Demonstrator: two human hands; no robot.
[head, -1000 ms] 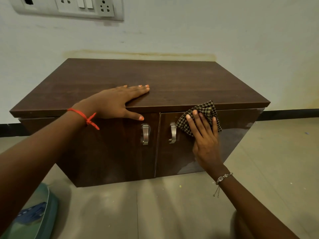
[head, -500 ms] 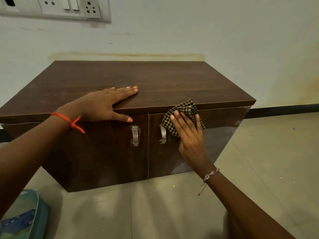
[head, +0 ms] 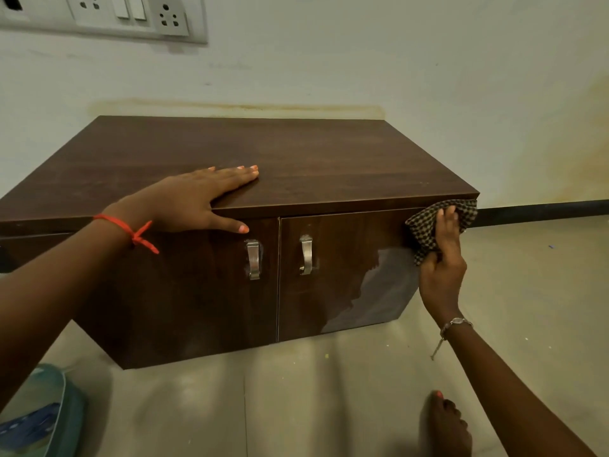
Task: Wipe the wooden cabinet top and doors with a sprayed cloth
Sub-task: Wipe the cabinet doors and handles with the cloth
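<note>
Cloth (head: pixel 428 230) slid to door's right edge, gripped by right hand (head: pixel 443 258)

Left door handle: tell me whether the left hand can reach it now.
Probably yes: the left hand rests flat on the cabinet top, thumb over the edge just above the left door handle, nothing between them.

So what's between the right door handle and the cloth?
Bare wood only: the right door runs clear from the right handle to the cloth in the right hand, head view.
</note>
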